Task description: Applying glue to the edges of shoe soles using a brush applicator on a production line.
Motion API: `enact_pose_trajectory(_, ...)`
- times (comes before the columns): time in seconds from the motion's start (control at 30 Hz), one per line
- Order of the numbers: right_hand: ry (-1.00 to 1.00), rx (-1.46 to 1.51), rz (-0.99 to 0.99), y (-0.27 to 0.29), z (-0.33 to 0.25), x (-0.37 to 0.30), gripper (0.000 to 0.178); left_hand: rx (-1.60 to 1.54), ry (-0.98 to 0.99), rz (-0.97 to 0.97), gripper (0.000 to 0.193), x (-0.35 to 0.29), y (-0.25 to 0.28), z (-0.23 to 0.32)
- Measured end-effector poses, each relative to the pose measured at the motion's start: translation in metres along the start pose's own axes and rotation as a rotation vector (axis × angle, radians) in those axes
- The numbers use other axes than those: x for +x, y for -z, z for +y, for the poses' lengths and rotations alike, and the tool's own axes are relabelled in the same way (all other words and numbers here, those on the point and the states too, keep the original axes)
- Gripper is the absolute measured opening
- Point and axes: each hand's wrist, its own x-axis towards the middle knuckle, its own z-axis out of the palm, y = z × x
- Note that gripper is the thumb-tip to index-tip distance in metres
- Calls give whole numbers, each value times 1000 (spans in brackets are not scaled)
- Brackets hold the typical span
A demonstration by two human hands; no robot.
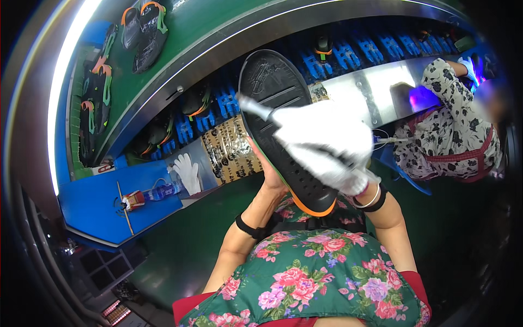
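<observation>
"How far along?"
"I'm watching a blurred pale tool [256, 107] crossing the shoe [266, 132] mid-frame: work's apparently running, finishing's remaining; what's done I can't tell. Left hand [271, 175] is gripping the shoe's edge!"
"Looks?"
"Showing black, grooved, holed, orange-rimmed below; gloved right hand [327, 144] is clutching the tool."

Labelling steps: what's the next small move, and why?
Probably ease the slim tool along the left edge of the black shoe: the gloved right hand has the tool's tip by that edge, and the bare left hand supports the shoe.
</observation>
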Motion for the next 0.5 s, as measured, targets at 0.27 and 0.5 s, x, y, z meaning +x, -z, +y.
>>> enact_pose_trajectory(0.27,-30,142,-9,-6,-2,-8,34,358,8,240,103,0,-7,2)
enact_pose_trajectory(0.5,-134,249,-25,-19,-11,-19,35,605,98,390,103,9,-25,15)
